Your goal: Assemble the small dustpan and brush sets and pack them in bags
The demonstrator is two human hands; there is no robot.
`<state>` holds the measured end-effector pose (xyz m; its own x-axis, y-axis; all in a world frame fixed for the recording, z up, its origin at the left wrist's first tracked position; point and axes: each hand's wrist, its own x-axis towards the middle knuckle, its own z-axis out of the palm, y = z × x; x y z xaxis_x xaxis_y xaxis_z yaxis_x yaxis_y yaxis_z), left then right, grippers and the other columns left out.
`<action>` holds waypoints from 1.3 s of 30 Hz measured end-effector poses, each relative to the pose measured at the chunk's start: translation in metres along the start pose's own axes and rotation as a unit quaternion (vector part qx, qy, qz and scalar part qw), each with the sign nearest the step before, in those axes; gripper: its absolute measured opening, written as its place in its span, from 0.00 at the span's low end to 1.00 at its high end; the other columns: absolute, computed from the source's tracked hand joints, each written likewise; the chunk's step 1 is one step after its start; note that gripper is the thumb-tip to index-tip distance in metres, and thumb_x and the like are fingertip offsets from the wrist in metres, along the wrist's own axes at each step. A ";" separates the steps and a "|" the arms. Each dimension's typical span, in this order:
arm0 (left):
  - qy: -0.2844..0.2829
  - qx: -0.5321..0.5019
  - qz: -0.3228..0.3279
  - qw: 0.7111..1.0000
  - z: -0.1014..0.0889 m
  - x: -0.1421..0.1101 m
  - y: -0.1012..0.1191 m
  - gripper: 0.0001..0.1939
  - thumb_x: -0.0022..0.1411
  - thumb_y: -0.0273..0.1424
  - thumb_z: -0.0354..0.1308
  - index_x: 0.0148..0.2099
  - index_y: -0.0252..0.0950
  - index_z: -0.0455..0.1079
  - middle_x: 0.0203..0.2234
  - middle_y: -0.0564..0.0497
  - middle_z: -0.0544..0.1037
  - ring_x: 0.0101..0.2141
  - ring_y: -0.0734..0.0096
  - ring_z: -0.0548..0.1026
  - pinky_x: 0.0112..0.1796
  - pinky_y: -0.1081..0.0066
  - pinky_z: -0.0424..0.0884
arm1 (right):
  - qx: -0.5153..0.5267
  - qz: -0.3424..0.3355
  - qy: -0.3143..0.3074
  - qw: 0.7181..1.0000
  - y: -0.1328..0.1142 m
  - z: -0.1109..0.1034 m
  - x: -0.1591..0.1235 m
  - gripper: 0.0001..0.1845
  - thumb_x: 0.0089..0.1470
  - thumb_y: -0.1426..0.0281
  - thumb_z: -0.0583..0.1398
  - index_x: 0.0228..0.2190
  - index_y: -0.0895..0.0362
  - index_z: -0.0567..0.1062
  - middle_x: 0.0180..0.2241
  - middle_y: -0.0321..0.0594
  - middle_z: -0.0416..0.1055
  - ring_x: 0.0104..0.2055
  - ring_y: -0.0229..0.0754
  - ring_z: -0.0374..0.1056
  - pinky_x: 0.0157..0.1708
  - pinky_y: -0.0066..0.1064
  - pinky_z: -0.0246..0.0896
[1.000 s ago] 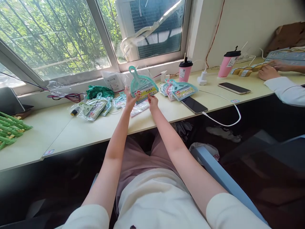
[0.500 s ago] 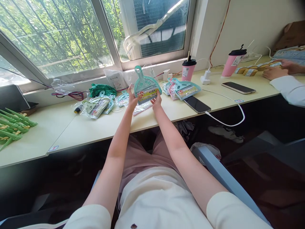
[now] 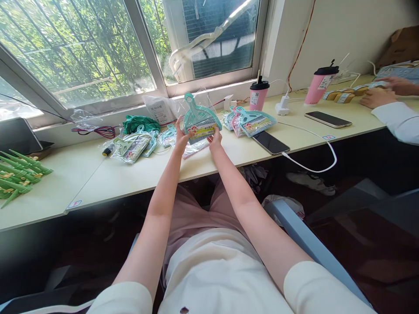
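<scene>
A mint-green mini dustpan [image 3: 199, 114] with a yellow printed label is held up above the table between both hands. My left hand [image 3: 181, 136] is closed on its lower left edge, and my right hand [image 3: 215, 137] grips the lower right edge. Behind and below it, partly hidden, lies another wrapped set [image 3: 195, 149] in clear plastic. To the right is a pile of blue and pink dustpan sets [image 3: 253, 121]. On the left lie several more dustpan sets [image 3: 132, 146] in clear bags.
A phone [image 3: 271, 142] on a white cable lies near the table edge [image 3: 108, 192]. A pink cup [image 3: 258, 93] and a charger [image 3: 282, 106] stand farther back. At the right, a co-worker's hands [image 3: 376, 96] touch yellow packages. Green stick-like pieces [image 3: 19, 174] lie far left.
The dustpan tips slightly, its handle end a little lower than before. Both my hands keep their hold in nearly the same place. The co-worker's hands shift slightly.
</scene>
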<state>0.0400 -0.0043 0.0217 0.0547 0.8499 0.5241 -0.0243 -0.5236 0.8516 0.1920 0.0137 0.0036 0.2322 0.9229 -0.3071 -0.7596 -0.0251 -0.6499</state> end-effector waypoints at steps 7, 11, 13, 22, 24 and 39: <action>0.054 -0.013 -0.031 0.998 0.005 -0.006 0.007 0.65 0.51 0.36 0.77 0.81 0.49 0.41 0.57 0.41 0.81 0.54 0.52 0.83 0.55 0.56 0.79 | -0.003 -0.026 -0.058 0.998 0.000 0.000 -0.003 0.13 0.59 0.59 0.70 0.37 0.53 0.75 0.38 0.37 0.80 0.41 0.38 0.79 0.38 0.24 0.77; 0.109 -0.014 -0.028 0.994 0.000 0.000 0.002 0.64 0.52 0.34 0.75 0.81 0.51 0.40 0.59 0.41 0.80 0.55 0.54 0.82 0.55 0.57 0.79 | -0.002 -0.018 -0.159 0.987 0.000 0.007 -0.008 0.12 0.56 0.73 0.70 0.40 0.54 0.75 0.35 0.33 0.80 0.41 0.37 0.80 0.46 0.28 0.78; 0.119 -0.016 -0.037 0.992 -0.002 0.001 0.000 0.65 0.51 0.31 0.75 0.81 0.52 0.39 0.60 0.41 0.79 0.56 0.54 0.82 0.54 0.58 0.80 | -0.008 -0.007 -0.169 0.986 0.001 0.010 -0.009 0.14 0.54 0.79 0.68 0.39 0.54 0.74 0.33 0.32 0.80 0.41 0.38 0.80 0.50 0.31 0.78; 0.093 0.016 -0.101 0.990 -0.004 -0.002 -0.005 0.63 0.50 0.27 0.74 0.80 0.50 0.44 0.56 0.44 0.81 0.54 0.52 0.82 0.47 0.62 0.79 | 0.012 -0.006 -0.125 0.992 0.002 0.007 -0.004 0.15 0.53 0.85 0.65 0.40 0.56 0.75 0.30 0.30 0.78 0.38 0.37 0.80 0.49 0.34 0.80; 0.087 0.023 -0.099 0.991 -0.004 -0.004 -0.003 0.60 0.51 0.30 0.75 0.79 0.50 0.46 0.58 0.43 0.80 0.55 0.51 0.81 0.48 0.60 0.79 | 0.013 -0.011 -0.121 0.993 0.003 0.007 -0.002 0.17 0.52 0.85 0.66 0.41 0.56 0.76 0.31 0.31 0.79 0.39 0.37 0.80 0.49 0.34 0.80; 0.036 0.011 -0.121 0.992 0.005 -0.003 -0.005 0.38 0.64 0.35 0.68 0.72 0.42 0.60 0.53 0.42 0.82 0.41 0.58 0.87 0.45 0.57 0.85 | 0.067 -0.045 -0.070 0.994 0.003 0.006 -0.003 0.18 0.55 0.84 0.62 0.47 0.58 0.76 0.34 0.33 0.81 0.35 0.34 0.79 0.46 0.28 0.79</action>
<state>0.0446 -0.0045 0.0156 -0.0148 0.9525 0.3043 0.0030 -0.3043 0.9526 0.1853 0.0137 0.0065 0.2243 0.9635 -0.1461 -0.8158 0.1036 -0.5690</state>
